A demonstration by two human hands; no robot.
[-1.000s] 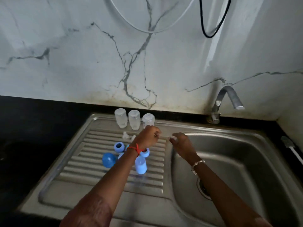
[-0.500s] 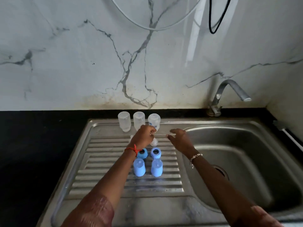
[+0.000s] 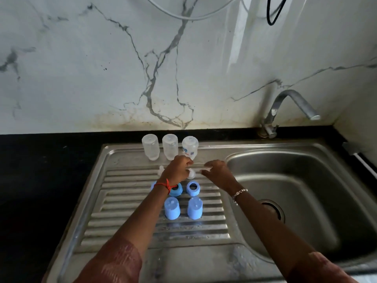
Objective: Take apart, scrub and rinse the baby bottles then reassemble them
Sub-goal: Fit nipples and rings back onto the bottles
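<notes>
Three clear bottle bodies [image 3: 150, 147] [image 3: 170, 147] [image 3: 190, 148] stand upside down along the back of the drainboard [image 3: 122, 201]. In front of them are clear nipples [image 3: 161, 170] [image 3: 191, 175], blue screw rings [image 3: 175, 190] [image 3: 193, 188] and two blue caps [image 3: 172, 208] [image 3: 195, 207] in rows. My left hand [image 3: 177, 169] hovers over the nipple row with curled fingers, pinching the top of the right-hand nipple. My right hand [image 3: 217, 173] is just to its right, with a small pale clear piece at its bent fingertips. My left wrist hides part of a third ring [image 3: 153, 185].
The steel sink basin [image 3: 295, 190] with its drain [image 3: 273, 211] lies to the right, under a tap [image 3: 289, 105] at the back. Black countertop [image 3: 40, 180] surrounds the sink. A marble wall rises behind, and cables hang at the top.
The view has swung left and down. The rings and caps now stand in neat rows. Both hands have stayed over the nipple row, close together.
</notes>
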